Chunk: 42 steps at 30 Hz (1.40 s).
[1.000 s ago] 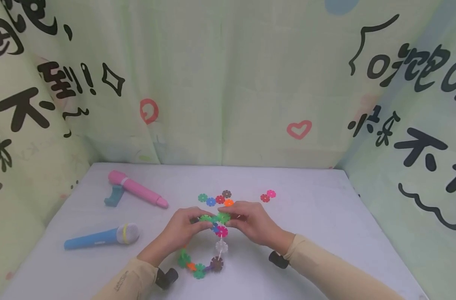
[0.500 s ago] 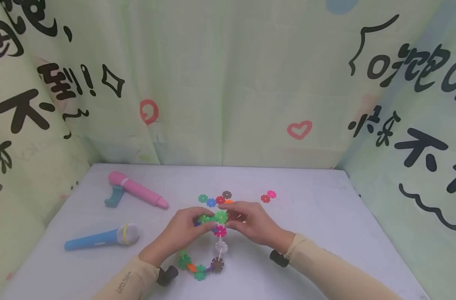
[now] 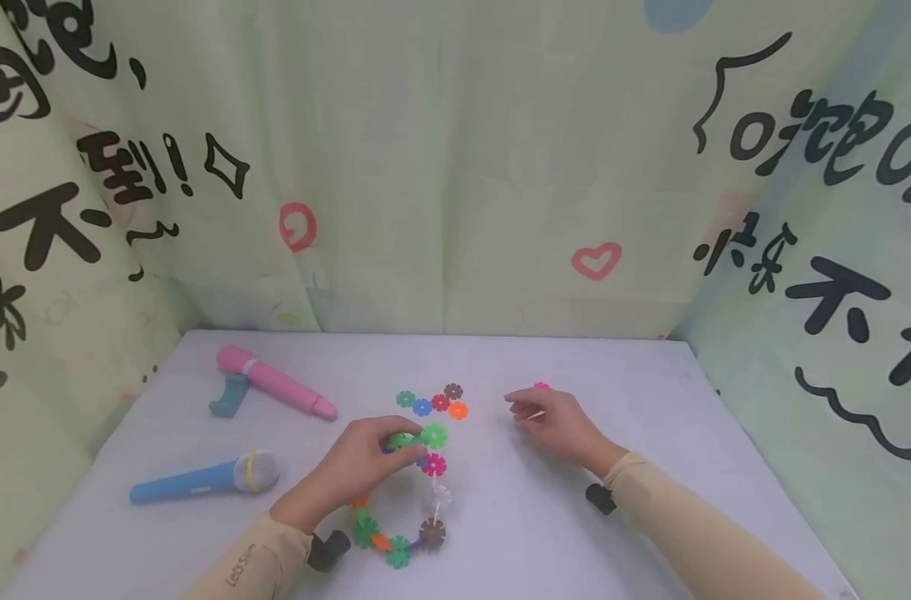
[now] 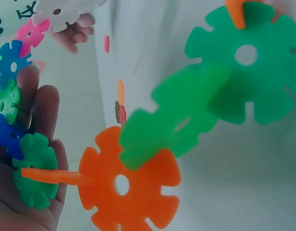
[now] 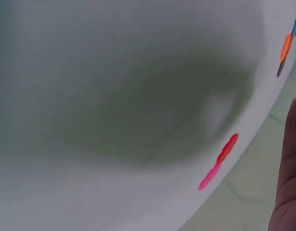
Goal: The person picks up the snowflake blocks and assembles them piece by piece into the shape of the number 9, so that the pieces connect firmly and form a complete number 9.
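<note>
My left hand [image 3: 361, 462] pinches the upper part of a ring-shaped chain of snowflake discs [image 3: 434, 464]. In the left wrist view the discs slot edge to edge, among them an orange disc [image 4: 138, 197], a large green disc [image 4: 273, 72] and a dark blue one near the palm. The lower loop hangs toward the table. My right hand [image 3: 563, 429] is apart from the chain, its fingers loosely bent and nothing seen in them. Just behind it a loose pink disc [image 3: 542, 386] peeks out. In the right wrist view that pink disc lies beside a red disc [image 5: 227, 149].
Several loose discs [image 3: 441, 403] lie in a cluster behind the chain. To the left are a pink toy microphone [image 3: 286, 385] with a teal piece [image 3: 230, 396] against it, and a blue toy microphone [image 3: 188, 483]. Printed curtains [image 3: 443, 250] surround the white table [image 3: 613, 367].
My right hand has let go of the chain and moved right, over toward the loose red and pink discs. The left hand keeps its hold, almost in place.
</note>
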Motion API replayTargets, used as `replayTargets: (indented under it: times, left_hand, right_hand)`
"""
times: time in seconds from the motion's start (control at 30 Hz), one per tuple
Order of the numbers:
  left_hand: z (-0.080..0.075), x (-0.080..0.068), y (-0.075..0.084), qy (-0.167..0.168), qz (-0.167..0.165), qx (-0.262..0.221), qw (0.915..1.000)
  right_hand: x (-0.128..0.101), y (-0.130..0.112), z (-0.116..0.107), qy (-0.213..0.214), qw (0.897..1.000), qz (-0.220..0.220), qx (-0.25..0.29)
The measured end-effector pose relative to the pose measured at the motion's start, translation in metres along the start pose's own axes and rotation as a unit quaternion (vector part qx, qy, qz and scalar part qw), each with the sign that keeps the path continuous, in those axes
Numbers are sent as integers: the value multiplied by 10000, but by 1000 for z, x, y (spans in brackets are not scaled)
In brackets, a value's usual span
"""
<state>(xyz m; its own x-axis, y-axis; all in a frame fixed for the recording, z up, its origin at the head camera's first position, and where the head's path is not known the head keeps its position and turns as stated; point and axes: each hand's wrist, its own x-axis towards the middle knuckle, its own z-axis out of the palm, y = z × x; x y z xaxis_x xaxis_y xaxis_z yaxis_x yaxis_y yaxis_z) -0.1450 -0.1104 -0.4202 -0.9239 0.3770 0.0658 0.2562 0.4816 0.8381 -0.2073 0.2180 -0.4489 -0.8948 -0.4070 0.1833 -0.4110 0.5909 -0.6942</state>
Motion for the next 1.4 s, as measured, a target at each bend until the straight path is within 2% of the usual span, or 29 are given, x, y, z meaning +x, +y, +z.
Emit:
replayTargets:
  times: [0.2,0.3,0.43,0.63,0.8,0.97,1.13,1.3,1.4]
  left_hand:
    - [0,1,-2,-376,-50,-373,9986]
    - [2,0,-4,-478,-161,-376,9980]
    - [3,-2,-5,-545,-193,-240,9980]
    - [4,-3,-3,-461,-92,-101,9988]
    - [5,-3,-3,-436,-54,-134,9989]
    - [5,-3,-4,-463,-13,-182,9988]
    - [5,-4,-4,-420,77,-116,9990]
    - [3,-5,-6,-428,54,-63,9991]
    - [2,-4,-9,-397,27,-15,9992]
  right_hand:
    - [-2,28,-12,135,9969,620,-472]
    - [0,37,-14,118,9928,905,-779]
    - [3,42,-16,107,9903,837,-1102]
    - [13,46,-15,-218,9816,682,-1772]
    - [19,48,-13,-362,9768,662,-2003]
    - [20,47,-15,-440,9758,889,-1947]
    - [18,45,-16,-367,9801,1208,-1529]
    - [13,30,-13,-155,9925,913,-800]
    - [10,16,-11,-136,9958,855,-291]
